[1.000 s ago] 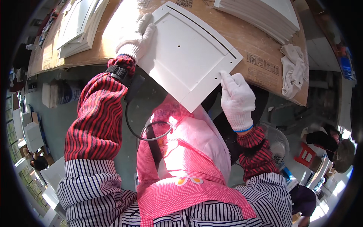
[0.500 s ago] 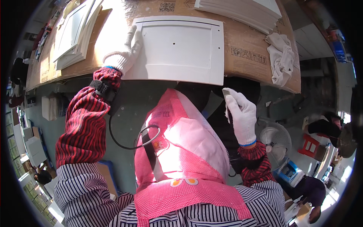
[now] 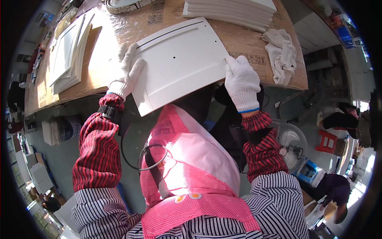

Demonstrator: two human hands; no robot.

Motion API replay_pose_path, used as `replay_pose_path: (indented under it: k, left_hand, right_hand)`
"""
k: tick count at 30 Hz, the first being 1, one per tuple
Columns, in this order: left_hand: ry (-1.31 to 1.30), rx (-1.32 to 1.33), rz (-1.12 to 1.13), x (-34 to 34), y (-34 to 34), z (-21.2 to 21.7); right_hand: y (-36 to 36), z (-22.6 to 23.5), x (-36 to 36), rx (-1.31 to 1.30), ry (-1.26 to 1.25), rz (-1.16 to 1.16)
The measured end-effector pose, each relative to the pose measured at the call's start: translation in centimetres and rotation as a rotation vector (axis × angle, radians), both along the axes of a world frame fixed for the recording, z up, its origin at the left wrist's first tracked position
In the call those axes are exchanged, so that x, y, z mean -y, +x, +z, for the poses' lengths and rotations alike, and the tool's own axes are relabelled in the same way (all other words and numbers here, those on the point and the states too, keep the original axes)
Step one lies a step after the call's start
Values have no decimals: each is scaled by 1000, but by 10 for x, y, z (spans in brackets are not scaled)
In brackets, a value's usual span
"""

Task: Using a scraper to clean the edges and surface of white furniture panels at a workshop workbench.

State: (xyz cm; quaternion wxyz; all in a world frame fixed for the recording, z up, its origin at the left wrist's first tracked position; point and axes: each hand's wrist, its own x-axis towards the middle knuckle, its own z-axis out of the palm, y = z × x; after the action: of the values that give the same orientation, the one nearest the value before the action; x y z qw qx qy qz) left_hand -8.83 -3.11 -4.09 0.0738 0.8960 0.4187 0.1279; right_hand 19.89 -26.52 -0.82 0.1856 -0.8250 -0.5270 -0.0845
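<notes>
A white rectangular door-like panel [image 3: 184,59] with a recessed middle, a dark groove along its far edge and small holes lies tilted on the cardboard-covered table, its near left corner jutting past the edge. My left hand [image 3: 124,71], in a white knit glove, is open with fingers spread, thumb side against the panel's left edge. Also gloved, my right hand [image 3: 242,81] is closed at the panel's right edge. A small flat grey piece showed in its fingers a moment ago; now the hand mostly hides it.
Stacked white panels stand at the far right [image 3: 230,14] and lean at the left [image 3: 69,51] of the table [image 3: 95,65]. A crumpled white cloth [image 3: 280,55] lies near the right corner. A fan [image 3: 290,145] is on the floor at right. Other people work farther off.
The panel has turned counterclockwise, its right side going farther away and its left near corner coming closer. My right hand has risen from beside the table to the panel's right edge.
</notes>
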Motion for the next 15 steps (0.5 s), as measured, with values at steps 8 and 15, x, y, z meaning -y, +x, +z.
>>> replay_pose_path:
  k: [8, 15]
  left_hand:
    - [-37, 42, 2, -6, 2, -6]
    - [22, 65, -4, 0, -2, 3]
  right_hand:
    - [-92, -4, 0, -145, 21, 318]
    - [-24, 6, -1, -8, 21, 40]
